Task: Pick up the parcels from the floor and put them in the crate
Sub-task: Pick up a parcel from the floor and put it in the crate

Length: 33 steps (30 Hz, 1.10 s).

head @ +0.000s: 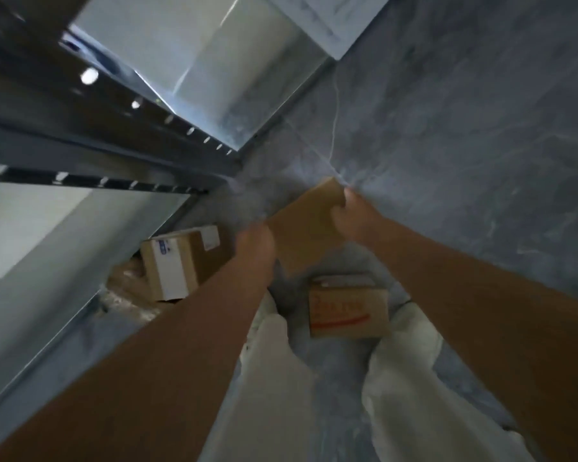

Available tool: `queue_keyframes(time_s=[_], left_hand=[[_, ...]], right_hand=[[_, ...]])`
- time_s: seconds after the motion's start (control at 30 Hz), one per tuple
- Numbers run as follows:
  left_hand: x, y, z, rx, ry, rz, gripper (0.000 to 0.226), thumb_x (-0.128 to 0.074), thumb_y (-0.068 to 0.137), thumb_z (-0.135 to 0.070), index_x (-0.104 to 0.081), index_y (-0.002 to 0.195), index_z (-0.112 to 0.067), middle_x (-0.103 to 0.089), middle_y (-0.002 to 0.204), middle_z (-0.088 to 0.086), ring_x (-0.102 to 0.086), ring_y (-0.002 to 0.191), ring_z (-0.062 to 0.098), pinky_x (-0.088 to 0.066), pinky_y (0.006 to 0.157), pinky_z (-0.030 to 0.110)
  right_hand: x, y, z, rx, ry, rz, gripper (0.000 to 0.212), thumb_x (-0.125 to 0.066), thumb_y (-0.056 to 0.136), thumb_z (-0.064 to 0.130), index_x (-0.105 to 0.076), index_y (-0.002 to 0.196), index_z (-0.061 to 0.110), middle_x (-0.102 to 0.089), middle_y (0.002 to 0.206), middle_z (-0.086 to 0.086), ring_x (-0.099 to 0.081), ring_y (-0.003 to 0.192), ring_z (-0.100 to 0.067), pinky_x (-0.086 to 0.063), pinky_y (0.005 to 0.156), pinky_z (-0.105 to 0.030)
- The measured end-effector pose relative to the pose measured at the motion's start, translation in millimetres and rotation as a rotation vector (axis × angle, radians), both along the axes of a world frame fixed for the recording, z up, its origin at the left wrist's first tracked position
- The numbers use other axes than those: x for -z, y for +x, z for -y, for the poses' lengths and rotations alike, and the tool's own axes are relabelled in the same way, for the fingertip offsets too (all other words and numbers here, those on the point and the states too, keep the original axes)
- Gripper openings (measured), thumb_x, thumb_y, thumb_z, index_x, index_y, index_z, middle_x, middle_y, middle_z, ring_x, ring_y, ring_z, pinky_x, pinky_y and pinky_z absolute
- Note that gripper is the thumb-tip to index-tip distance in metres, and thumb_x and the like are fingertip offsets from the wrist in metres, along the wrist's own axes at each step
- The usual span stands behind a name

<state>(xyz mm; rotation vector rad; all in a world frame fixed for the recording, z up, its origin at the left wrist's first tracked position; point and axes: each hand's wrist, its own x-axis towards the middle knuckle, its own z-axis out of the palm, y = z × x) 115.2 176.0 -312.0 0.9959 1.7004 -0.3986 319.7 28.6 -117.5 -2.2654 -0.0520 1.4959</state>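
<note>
A plain brown cardboard parcel (306,225) is held above the grey floor between both my hands. My left hand (256,251) grips its near left edge and my right hand (346,216) grips its far right corner. Below it, a small brown parcel with red print (347,310) lies on the floor between my legs. A third parcel with white labels (177,261) stands on the floor at the left, beside the shelving. No crate is in view. The picture is blurred by motion.
Dark metal shelving (97,135) with pale panels fills the left side. Clear plastic wrap (127,288) lies at its foot. My legs in white trousers (281,378) stand on the grey marbled floor (464,128), which stretches open to the right.
</note>
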Motion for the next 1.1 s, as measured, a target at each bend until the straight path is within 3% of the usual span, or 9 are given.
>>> queue_keyframes(time_s=[0.1,0.17,0.33,0.47,0.57,0.77,0.87,1.0,1.1], left_hand=[[-127,67,12,-0.179,-0.075,0.103,0.074,-0.032,0.085,-0.065,-0.055,0.134,-0.015,-0.062,0.128,0.009,-0.059,0.115,0.034,-0.046,0.102,0.053],[-168,78,18,-0.251,-0.075,0.107,0.074,-0.028,0.092,-0.065,-0.050,0.138,-0.010,-0.060,0.131,0.011,-0.058,0.117,0.033,-0.044,0.105,0.051],[-301,105,36,-0.208,-0.058,0.134,0.042,-0.040,0.101,-0.045,-0.062,0.118,-0.013,-0.069,0.109,0.009,-0.067,0.096,0.025,-0.057,0.075,0.038],[-425,140,54,-0.194,-0.014,0.177,0.023,-0.051,0.099,-0.025,-0.068,0.098,-0.009,-0.072,0.096,0.011,-0.068,0.085,0.025,-0.058,0.069,0.037],[-524,172,74,-0.103,0.160,0.244,0.021,-0.052,0.093,-0.025,-0.063,0.077,-0.016,-0.069,0.091,0.017,-0.066,0.079,0.030,-0.055,0.082,0.048],[-743,222,105,-0.023,0.324,0.489,0.036,-0.047,0.095,-0.027,-0.047,0.061,-0.016,-0.044,0.065,0.007,-0.045,0.066,0.023,-0.033,0.061,0.035],[-832,217,109,0.028,0.355,0.639,0.029,-0.045,0.100,-0.027,-0.064,0.078,-0.020,-0.062,0.079,-0.001,-0.059,0.074,0.015,-0.045,0.065,0.029],[-910,179,111,-0.049,0.269,0.894,0.025,-0.051,0.100,-0.013,-0.068,0.116,-0.021,-0.071,0.113,0.002,-0.067,0.105,0.016,-0.054,0.096,0.035],[-937,127,105,-0.074,0.373,0.937,0.032,-0.057,0.094,-0.002,-0.073,0.102,-0.029,-0.074,0.110,0.003,-0.068,0.105,0.021,-0.052,0.099,0.045]], right_hand=[[16,-5,-7,0.097,0.040,-0.052,0.061,-0.041,0.100,0.036,-0.023,0.155,0.015,-0.038,0.152,-0.012,-0.044,0.131,-0.029,-0.036,0.100,-0.031],[5,6,-8,0.223,0.038,-0.054,0.057,-0.037,0.103,0.040,-0.029,0.153,0.013,-0.036,0.154,-0.012,-0.038,0.138,-0.030,-0.032,0.109,-0.037],[-85,40,19,0.322,-0.001,0.042,0.048,-0.025,0.108,0.029,-0.051,0.134,-0.002,-0.048,0.142,-0.023,-0.046,0.130,-0.035,-0.035,0.104,-0.038],[-208,70,52,0.491,0.001,0.062,0.051,-0.034,0.101,0.050,-0.058,0.115,0.007,-0.061,0.117,-0.016,-0.058,0.101,-0.032,-0.048,0.086,-0.041],[-322,103,75,0.564,0.103,0.106,0.041,-0.046,0.097,0.052,-0.053,0.101,0.012,-0.060,0.109,-0.012,-0.059,0.099,-0.029,-0.050,0.093,-0.052],[-569,154,117,0.445,0.361,0.124,0.014,-0.050,0.102,0.020,-0.052,0.115,0.015,-0.058,0.102,-0.003,-0.057,0.080,-0.012,-0.051,0.066,-0.028],[-660,165,136,0.346,0.487,0.169,0.035,-0.058,0.092,-0.006,-0.058,0.125,0.006,-0.064,0.088,-0.008,-0.067,0.067,-0.010,-0.057,0.064,-0.019],[-743,150,142,0.295,0.535,0.267,0.080,-0.086,0.055,0.006,-0.060,0.131,0.011,-0.068,0.096,-0.009,-0.067,0.095,-0.028,-0.054,0.090,-0.045],[-781,110,130,0.282,0.623,0.263,0.077,-0.093,0.056,0.010,-0.058,0.124,0.015,-0.064,0.119,-0.007,-0.063,0.111,-0.028,-0.054,0.093,-0.050]])
